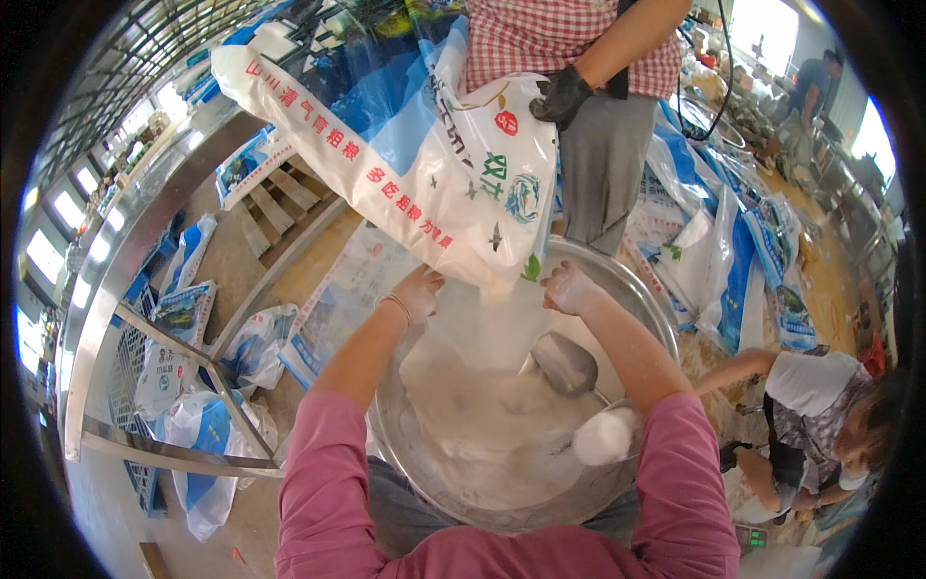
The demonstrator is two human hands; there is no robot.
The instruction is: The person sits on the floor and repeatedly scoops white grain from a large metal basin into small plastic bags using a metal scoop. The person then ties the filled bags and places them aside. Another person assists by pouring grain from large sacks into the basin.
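Observation:
Before me stands a large round metal basin [651,304] holding pale powder [477,449]. A co-worker's black-gloved hand [564,98] grips a large printed plastic sack [448,181], tilted over the basin, and powder pours from its lower end. My left hand [422,289], dusted white, has its fingers curled at the edge of a translucent plastic bag [470,326] below the sack. At the bag's other edge, the fingers of my right hand [570,289] are bent too; the haze hides the exact grip. A metal scoop [568,362] and a white rounded object [604,438] lie in the basin.
A metal frame [173,463] stands at left, near plastic sacks [206,427] and a wooden pallet [271,206]. More sacks [723,253] lie at right. One co-worker [579,43] stands ahead; another person [817,427] is low at right beside a digital scale display [757,538].

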